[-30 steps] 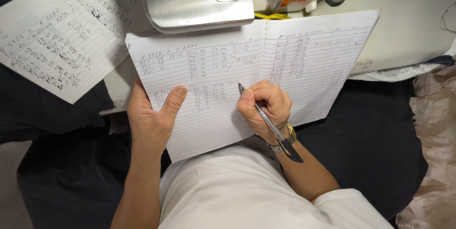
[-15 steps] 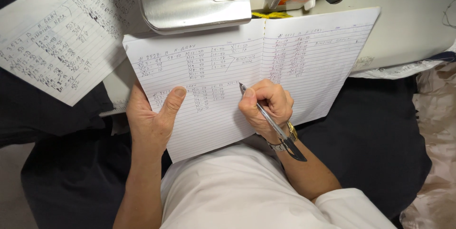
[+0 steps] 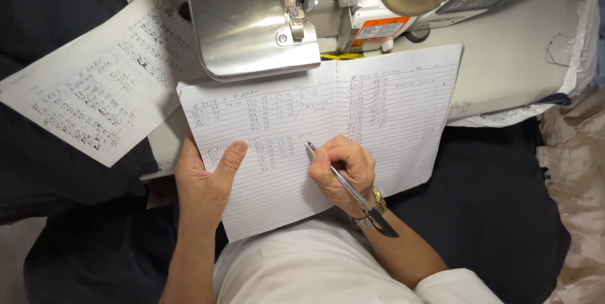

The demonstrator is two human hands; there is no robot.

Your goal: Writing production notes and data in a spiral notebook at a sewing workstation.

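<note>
Head view: right hand [image 3: 343,168] fingers clenched round a silver pen [image 3: 340,181], tip touching the left page of an open lined notebook [image 3: 378,115] near its middle. Left hand [image 3: 205,181] released flat, thumb pinning the page's edge at 9 o'clock. Upper lines of both pages already filled with handwriting; lower halves blank, so probably partway through. Loose written sheet [image 3: 94,102] at 10 o'clock; sewing machine [image 3: 252,20] at 12.
</note>
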